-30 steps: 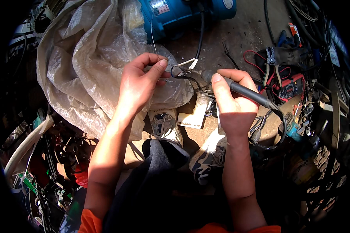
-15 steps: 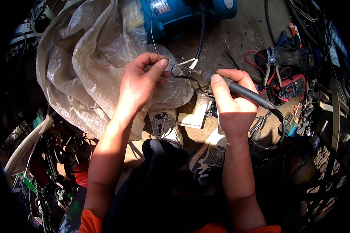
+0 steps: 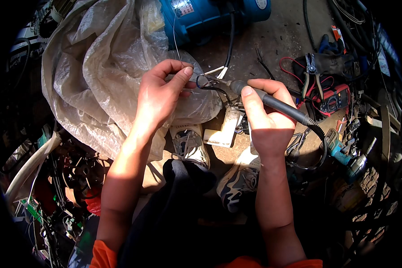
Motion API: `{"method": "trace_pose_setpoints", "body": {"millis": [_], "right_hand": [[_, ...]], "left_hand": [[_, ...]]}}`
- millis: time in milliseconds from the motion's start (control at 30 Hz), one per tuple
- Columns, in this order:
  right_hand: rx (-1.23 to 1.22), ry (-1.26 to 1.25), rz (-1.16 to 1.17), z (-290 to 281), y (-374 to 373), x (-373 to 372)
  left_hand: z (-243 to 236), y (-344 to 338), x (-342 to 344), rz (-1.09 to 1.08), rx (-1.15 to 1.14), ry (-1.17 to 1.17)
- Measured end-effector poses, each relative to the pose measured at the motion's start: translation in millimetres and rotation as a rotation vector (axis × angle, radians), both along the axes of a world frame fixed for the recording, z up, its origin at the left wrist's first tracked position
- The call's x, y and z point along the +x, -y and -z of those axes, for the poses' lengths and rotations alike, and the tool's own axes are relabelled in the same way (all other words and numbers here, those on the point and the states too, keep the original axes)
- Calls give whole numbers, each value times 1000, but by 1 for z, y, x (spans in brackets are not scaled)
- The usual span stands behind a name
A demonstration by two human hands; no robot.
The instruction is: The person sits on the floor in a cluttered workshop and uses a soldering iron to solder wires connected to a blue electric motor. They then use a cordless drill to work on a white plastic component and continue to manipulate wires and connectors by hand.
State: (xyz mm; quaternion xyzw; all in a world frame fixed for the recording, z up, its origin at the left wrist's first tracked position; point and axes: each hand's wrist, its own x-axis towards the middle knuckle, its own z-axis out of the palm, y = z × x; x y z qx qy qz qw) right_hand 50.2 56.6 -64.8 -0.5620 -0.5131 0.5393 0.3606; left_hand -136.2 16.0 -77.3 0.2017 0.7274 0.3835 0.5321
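Note:
My right hand point(image 3: 268, 111) grips the dark handle point(image 3: 283, 107) of a soldering-iron-like tool with a coiled cord. Its metal tip point(image 3: 224, 81) reaches among small wires point(image 3: 208, 82) just right of my left hand. My left hand point(image 3: 165, 91) pinches a thin silvery wire point(image 3: 176, 40) between thumb and forefinger. A black cable point(image 3: 230, 44) runs down from a blue motor point(image 3: 214, 18), ending in white sleeves point(image 3: 223, 72) at the work. A short black lead point(image 3: 214, 88) loops under the tip, and a pale block point(image 3: 219, 138) lies below.
A crumpled translucent sack point(image 3: 94, 76) covers the left ground. At right lie clamp-like pliers point(image 3: 311, 67), a red multimeter point(image 3: 332, 100) with leads and a teal drill point(image 3: 339, 152). Tangled scrap point(image 3: 71, 187) fills the lower left. My shoes point(image 3: 187, 140) are below my hands.
Both hands hold nearly the same pose, with only a very slight shift of my left fingers upward. The tool and wires look almost unmoved.

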Motion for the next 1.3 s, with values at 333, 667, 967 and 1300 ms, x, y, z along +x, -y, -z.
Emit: {"method": "trace_pose_setpoints", "body": {"millis": [333,667,967,1300], "right_hand": [[-42,-11,-13,-3,-1,3],[-40,-22,-15,-1,-1,4],[-75,-55,19,-1,0,1],[-73,-32,12,-3,0,1]], "left_hand": [[0,1,0,-11,19,12],[2,1,1,-33,47,10],[2,1,1,-35,44,4],[6,2,1,-29,54,-9]]}}
